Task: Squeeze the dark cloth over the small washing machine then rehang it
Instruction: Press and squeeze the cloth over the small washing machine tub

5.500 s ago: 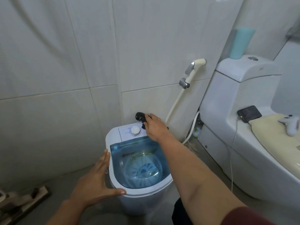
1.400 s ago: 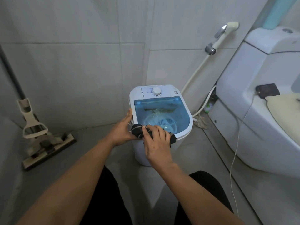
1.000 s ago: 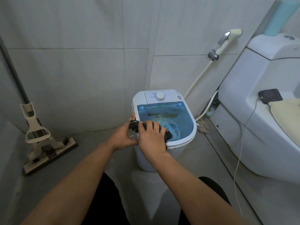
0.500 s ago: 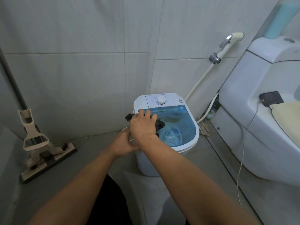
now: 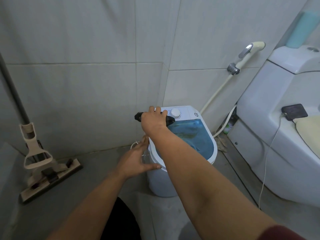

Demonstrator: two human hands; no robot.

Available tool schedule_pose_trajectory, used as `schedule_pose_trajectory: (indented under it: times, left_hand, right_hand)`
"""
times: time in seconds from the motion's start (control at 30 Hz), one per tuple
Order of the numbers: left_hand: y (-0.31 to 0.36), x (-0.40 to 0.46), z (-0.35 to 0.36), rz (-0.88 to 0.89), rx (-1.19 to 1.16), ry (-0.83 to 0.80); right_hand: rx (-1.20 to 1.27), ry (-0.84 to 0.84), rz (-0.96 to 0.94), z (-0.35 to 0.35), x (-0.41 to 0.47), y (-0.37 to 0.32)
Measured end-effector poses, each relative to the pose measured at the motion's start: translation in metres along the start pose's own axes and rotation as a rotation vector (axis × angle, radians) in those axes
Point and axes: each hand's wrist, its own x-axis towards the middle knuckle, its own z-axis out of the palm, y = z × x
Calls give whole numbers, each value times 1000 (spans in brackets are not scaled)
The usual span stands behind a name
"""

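Note:
The small white washing machine [image 5: 194, 113] with a blue see-through lid stands on the floor in the wall corner. My right hand [image 5: 152, 121] reaches over its back left corner, closed around the dark cloth [image 5: 168, 120]; the cloth's ends stick out left and right of the fist. My left hand [image 5: 134, 161] rests open against the machine's left side, fingers spread, thumb on the rim. A thin white cord loops by its fingers.
A toilet [image 5: 285, 135] fills the right side, with a dark phone [image 5: 294, 112] and white cable on its ledge. A bidet sprayer [image 5: 249, 51] hangs on the wall behind the machine. A flat mop [image 5: 43, 165] leans at the left wall.
My right hand has carried the cloth from the machine's front rim up to its back left corner. My left hand has let go of the cloth and dropped to the machine's side.

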Motion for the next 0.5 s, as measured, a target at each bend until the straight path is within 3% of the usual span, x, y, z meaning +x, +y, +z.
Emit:
schedule_pose_trajectory:
  times: [0.33, 0.5]
  left_hand:
    - [0, 4, -4, 14, 44, -74]
    - [1, 4, -6, 31, 60, -80]
  right_hand:
    - [-13, 51, 35, -5, 21, 11]
    - [-15, 6, 152, -13, 33, 50]
